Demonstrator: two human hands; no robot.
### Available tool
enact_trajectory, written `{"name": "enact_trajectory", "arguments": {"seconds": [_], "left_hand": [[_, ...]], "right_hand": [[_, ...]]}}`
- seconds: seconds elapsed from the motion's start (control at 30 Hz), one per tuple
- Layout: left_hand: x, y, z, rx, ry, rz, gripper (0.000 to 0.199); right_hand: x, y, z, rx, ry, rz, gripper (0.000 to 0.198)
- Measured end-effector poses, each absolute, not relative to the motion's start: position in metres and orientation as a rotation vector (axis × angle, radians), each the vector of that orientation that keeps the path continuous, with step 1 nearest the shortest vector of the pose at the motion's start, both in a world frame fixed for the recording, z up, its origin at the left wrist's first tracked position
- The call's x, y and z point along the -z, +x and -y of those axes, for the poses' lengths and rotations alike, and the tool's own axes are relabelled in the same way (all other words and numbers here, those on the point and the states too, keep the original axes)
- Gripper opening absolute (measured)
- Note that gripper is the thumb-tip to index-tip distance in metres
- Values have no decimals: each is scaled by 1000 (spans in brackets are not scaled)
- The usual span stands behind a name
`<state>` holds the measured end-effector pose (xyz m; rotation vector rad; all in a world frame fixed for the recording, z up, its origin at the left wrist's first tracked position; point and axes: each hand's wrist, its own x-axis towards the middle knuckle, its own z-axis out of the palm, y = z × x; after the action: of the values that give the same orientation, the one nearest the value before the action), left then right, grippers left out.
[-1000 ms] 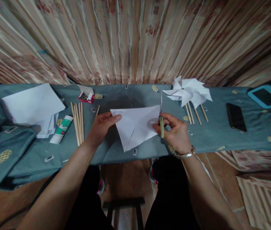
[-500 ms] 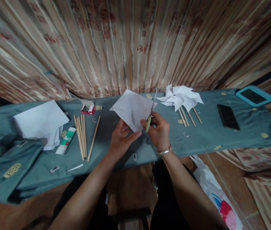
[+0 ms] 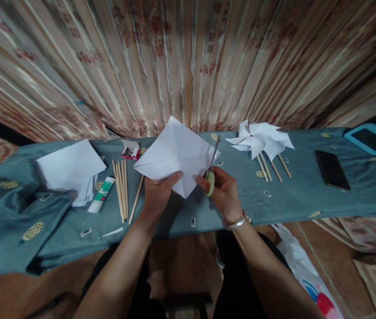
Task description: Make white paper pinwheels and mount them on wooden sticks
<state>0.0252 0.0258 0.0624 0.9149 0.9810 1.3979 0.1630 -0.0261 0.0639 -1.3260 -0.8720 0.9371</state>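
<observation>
A creased white square of paper point(image 3: 174, 153) is held up over the table with a corner toward me. My left hand point(image 3: 159, 195) grips its lower left edge, thumb on top and fingers behind. Closed around the green handles of a pair of scissors point(image 3: 210, 182) is my right hand point(image 3: 223, 190); the blades point up and away, close to the paper's right corner. Whether the blades touch the paper I cannot tell. To the right lie white paper pinwheels point(image 3: 262, 138) on wooden sticks.
Left of my hands are a stack of white paper point(image 3: 70, 166), a glue stick point(image 3: 101, 195), several wooden sticks point(image 3: 121, 190) and a small red box point(image 3: 130, 151) of metal pieces. A phone point(image 3: 332, 169) and a blue-framed tablet point(image 3: 372, 138) lie far right. A curtain point(image 3: 174, 66) hangs behind.
The paper has opened out flatter and wider. My left hand has shifted left along its edge, its thumb now over the paper. The view has turned slightly left.
</observation>
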Motion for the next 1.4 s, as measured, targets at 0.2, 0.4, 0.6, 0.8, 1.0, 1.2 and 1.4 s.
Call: {"name": "enact_trajectory", "arguments": {"seconds": [0.2,0.4,0.6,0.8,1.0,1.2,1.4], "left_hand": [[-75,11,-39,-1553,987,-1100,41],[-80,5,-43,-1587,1089,-1096,45],[-84,10,-35,-1546,1147,-1087,46],[-82,12,-28,-1487,1101,-1054,34],[-82,11,-23,-1429,1112,-1127,22],[-78,12,-24,-1438,1086,-1125,30],[-83,10,-23,-1448,1095,-1160,26]], "right_hand": [[-71,152,60,-1146,-1386,1126,42],[-64,150,81,-1363,-1455,1414,44],[-63,156,80,-1467,-1453,1425,47],[-64,154,76,-1515,-1425,1415,44],[-62,149,73,-1523,-1425,1374,49],[-62,148,74,-1513,-1416,1378,49],[-63,149,74,-1502,-1400,1398,49]]}}
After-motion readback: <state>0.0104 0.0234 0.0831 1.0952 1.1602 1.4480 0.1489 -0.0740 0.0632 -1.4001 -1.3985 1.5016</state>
